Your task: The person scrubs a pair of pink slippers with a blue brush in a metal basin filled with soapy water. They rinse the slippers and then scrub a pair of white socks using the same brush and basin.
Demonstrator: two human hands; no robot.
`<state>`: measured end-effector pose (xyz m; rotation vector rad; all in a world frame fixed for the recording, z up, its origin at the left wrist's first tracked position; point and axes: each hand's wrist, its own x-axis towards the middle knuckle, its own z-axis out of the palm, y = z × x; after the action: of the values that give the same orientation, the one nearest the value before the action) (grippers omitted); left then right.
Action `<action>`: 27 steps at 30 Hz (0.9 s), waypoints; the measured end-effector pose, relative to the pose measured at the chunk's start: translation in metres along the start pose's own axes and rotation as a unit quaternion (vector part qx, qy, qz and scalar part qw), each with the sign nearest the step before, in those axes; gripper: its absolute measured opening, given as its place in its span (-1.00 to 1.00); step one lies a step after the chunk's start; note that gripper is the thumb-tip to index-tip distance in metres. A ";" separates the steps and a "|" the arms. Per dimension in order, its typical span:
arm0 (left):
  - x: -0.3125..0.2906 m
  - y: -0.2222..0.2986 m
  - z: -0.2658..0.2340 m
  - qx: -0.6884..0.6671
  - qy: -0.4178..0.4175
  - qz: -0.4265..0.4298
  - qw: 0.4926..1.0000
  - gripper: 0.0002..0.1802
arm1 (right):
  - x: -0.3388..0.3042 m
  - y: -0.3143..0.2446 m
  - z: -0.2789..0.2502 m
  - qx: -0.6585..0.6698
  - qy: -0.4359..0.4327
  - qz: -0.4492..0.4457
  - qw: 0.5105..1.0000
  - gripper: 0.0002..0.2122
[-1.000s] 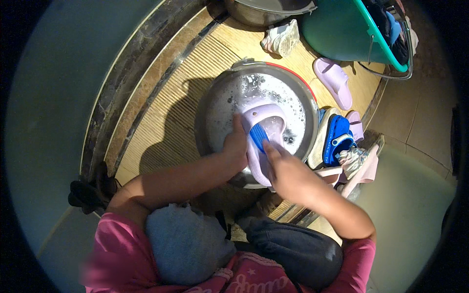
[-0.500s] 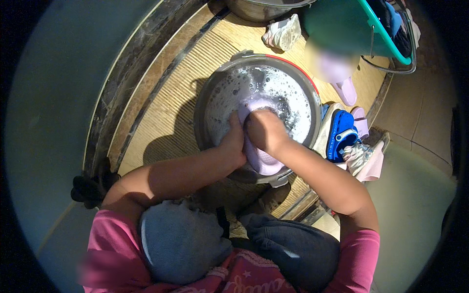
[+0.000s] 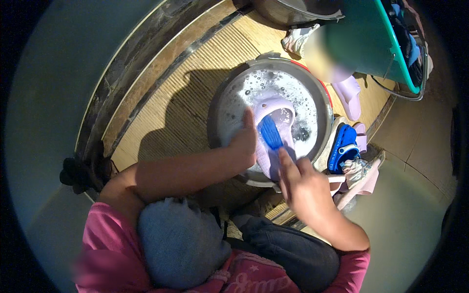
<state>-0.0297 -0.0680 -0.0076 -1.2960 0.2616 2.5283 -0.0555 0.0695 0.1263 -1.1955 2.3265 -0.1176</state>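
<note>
- I think I am at a home wash spot, down low on the floor by a step.
- A round metal basin (image 3: 273, 66) full of soapy water sits on a ribbed yellow mat (image 3: 185, 88).
- Just right of the basin lies a pile of small shoes (image 3: 349, 156), blue and pink ones.
- Behind the basin stands a big green tub (image 3: 376, 44) with clothes in it.
- Left of the basin runs a dark step edge (image 3: 132, 73), with plain grey floor (image 3: 53, 97) past it.
</note>
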 end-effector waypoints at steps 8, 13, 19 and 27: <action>0.008 -0.001 -0.009 0.013 0.040 -0.035 0.998 -0.04 | 0.065 0.014 0.037 0.029 -0.012 0.059 0.998 -0.54; 0.008 0.001 -0.022 0.077 0.053 -0.026 0.995 -0.11 | 0.105 0.013 0.053 0.001 0.024 0.028 0.999 -0.71; 0.002 -0.004 -0.015 0.028 -0.017 -0.023 0.999 0.00 | 0.096 0.024 0.070 -0.061 0.012 0.028 0.998 -0.65; -0.006 -0.002 -0.008 0.040 -0.021 0.030 0.999 0.06 | -0.002 -0.014 -0.018 0.001 -0.071 0.030 0.997 -0.48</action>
<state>-0.0192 -0.0696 -0.0072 -1.2210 0.3945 2.5620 -0.0530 0.0602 0.1467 -1.0959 2.2347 -0.0135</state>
